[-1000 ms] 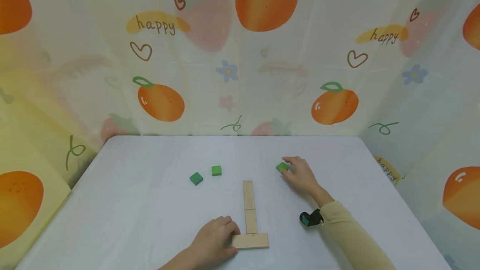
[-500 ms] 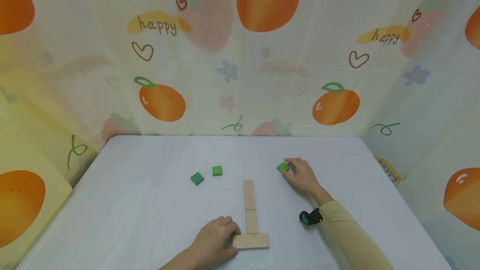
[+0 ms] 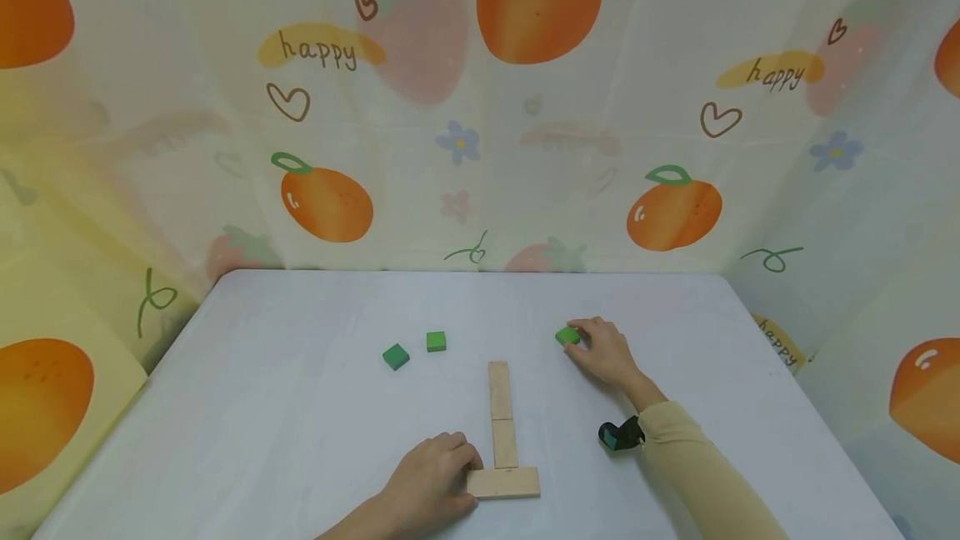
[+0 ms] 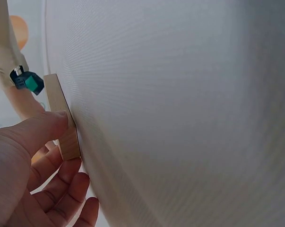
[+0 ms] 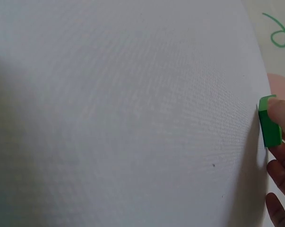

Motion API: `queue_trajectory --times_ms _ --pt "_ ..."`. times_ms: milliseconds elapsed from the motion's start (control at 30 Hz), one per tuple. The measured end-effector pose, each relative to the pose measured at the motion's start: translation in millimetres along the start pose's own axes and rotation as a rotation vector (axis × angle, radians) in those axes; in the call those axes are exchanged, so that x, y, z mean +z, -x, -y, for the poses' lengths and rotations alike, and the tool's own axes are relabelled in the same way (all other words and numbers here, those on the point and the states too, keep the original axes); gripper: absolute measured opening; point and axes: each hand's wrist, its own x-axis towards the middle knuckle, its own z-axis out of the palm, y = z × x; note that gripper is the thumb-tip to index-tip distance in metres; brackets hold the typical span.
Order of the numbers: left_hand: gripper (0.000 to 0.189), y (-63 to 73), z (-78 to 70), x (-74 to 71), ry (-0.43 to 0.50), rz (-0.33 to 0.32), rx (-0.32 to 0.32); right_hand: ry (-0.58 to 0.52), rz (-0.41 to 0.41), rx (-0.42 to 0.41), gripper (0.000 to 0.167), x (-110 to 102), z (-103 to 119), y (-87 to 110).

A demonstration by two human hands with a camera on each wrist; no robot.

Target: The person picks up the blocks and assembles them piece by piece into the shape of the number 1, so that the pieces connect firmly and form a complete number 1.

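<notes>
My left hand (image 3: 433,477) pinches the left end of a plain wooden block (image 3: 504,483) lying crosswise near the table's front. In the left wrist view, the thumb presses one face of that wooden block (image 4: 62,113) and the fingers curl under its end. Two more wooden blocks (image 3: 500,390) (image 3: 505,443) lie end to end, running away from the crosswise one like the stem of a T. Further back on the right, my right hand (image 3: 606,354) pinches a light green block (image 3: 567,336) between thumb and fingers. The right wrist view shows the green block (image 5: 270,123) at the thumb tip.
Left of the wooden blocks lie a dark green block (image 3: 396,357) and a light green block (image 3: 436,342). A small black camera (image 3: 620,435) sticks out from the right wrist over the white table (image 3: 262,407). A fruit-printed curtain (image 3: 420,215) hangs behind the table.
The whole head view has shifted very slightly to the right. Both hands keep their holds, and the blocks stay in the same arrangement.
</notes>
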Motion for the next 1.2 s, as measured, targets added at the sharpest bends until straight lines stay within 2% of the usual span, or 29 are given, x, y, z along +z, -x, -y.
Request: queue_trajectory --times_ms 333,567,800,1200 --pt "0.025 -2.1 0.7 1.1 0.0 0.028 -0.021 0.005 0.006 -0.015 0.04 -1.4 0.5 -0.9" --pt "0.025 -2.1 -0.2 0.4 0.005 0.033 -0.026 -0.032 0.005 -0.037 0.04 -0.4 3.8 -5.5" --pt "0.025 -1.7 0.0 0.8 0.007 0.027 -0.021 -0.044 0.033 -0.037 0.041 2.4 13.5 -10.4" --pt "0.025 -2.0 1.5 1.9 0.001 0.016 -0.014 -0.061 0.034 -0.115 0.038 9.6 33.1 -17.5"
